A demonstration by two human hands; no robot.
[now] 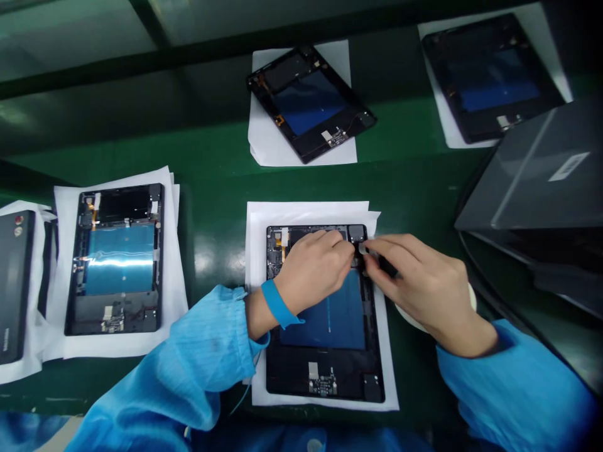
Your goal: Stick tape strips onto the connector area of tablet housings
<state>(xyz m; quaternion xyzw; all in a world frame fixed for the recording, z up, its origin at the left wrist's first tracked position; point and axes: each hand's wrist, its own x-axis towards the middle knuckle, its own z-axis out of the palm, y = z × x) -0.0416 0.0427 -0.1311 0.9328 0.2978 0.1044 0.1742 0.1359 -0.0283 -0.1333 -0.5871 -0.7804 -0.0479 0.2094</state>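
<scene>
An opened tablet (325, 370) lies on white paper sheets (254, 314) in front of me, its insides facing up. A large blue battery (339, 314) fills its middle. Over the tablet's upper part is my left hand (318, 260), fingers curled together and pointing right. Whatever those fingertips hold is hidden. My right hand (424, 282) reaches in from the right with thumb and forefinger pinched at the tablet's upper right edge. A small pale piece (362, 248) shows at those fingertips. A blue wrist strap (277, 303) is around my left wrist.
Another opened tablet (113, 314) lies on paper to the left, beside a dark closed device (14, 289). Two more opened tablets, one in the middle (311, 103) and one at right (490, 75), lie farther back. A grey box-like object (532, 176) stands right. Part of a white round object (472, 298) shows behind my right hand.
</scene>
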